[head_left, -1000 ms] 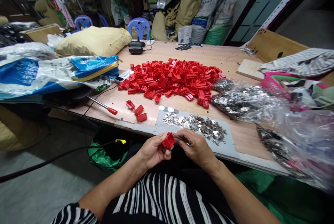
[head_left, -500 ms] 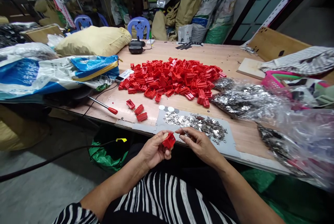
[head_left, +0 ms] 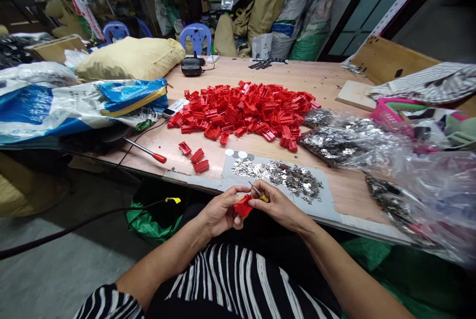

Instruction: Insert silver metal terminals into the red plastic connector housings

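head view: the left hand [head_left: 222, 211] pinches the red part [head_left: 242, 206] just left of the right hand [head_left: 274, 206], whose fingers hold a yellow-handled tool [head_left: 264, 198], long axis slanting up-left, tip beyond the part.

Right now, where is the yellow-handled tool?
In the head view, below and slightly right of centre, the yellow-handled tool is in the right hand, beside the red part in the left hand.

On the table [head_left: 230, 72], a heap of housings [head_left: 249, 111] lies behind metal pieces [head_left: 293, 179] and left of bags [head_left: 353, 141].
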Demonstrator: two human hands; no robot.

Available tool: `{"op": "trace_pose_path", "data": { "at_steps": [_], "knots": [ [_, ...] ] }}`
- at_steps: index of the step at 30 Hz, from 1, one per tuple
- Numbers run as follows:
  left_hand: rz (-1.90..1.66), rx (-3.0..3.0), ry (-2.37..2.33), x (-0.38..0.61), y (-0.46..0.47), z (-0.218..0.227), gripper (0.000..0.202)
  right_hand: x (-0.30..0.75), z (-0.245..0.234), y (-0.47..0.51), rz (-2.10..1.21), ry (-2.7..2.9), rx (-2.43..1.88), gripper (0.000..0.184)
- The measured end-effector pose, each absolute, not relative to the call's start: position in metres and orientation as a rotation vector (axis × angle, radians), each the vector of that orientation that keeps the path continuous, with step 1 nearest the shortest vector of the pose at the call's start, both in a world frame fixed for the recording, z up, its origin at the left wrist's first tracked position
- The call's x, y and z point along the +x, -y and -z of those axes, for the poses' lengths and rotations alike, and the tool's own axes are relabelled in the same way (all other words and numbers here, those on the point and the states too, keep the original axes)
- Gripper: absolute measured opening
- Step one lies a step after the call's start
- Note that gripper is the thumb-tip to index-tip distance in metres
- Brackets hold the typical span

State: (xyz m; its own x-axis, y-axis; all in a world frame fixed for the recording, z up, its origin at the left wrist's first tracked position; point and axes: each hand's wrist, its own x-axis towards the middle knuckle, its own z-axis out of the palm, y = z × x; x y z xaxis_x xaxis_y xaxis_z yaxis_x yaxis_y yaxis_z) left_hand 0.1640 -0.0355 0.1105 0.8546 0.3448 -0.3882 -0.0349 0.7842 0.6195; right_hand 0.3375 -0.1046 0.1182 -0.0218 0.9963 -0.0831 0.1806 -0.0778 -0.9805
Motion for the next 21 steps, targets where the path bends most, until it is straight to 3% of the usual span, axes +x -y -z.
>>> {"op": "trace_pose_path", "data": {
  "at_steps": [6,11,15,21],
  "knots": [
    [-0.387,1.123,-0.698,0.163,0.031,-0.11,0.049,0.338,-0.114,0.108,-1.127,1.211,-1.454,0.027],
    [-0.767,1.724,-0.561,0.159,0.037,-0.11,0.04,0.338,-0.107,0.111,-1.058,1.181,-1.504,0.029],
    [-0.846,1.782,-0.582,0.159,0.044,-0.114,0.025,0.332,-0.106,0.113,-1.122,1.11,-1.468,0.034],
    [-0.785,1.72,-0.571,0.153,0.047,-0.112,0.027,0.326,-0.111,0.126,-1.309,1.004,-1.435,0.041]
  ]
}}
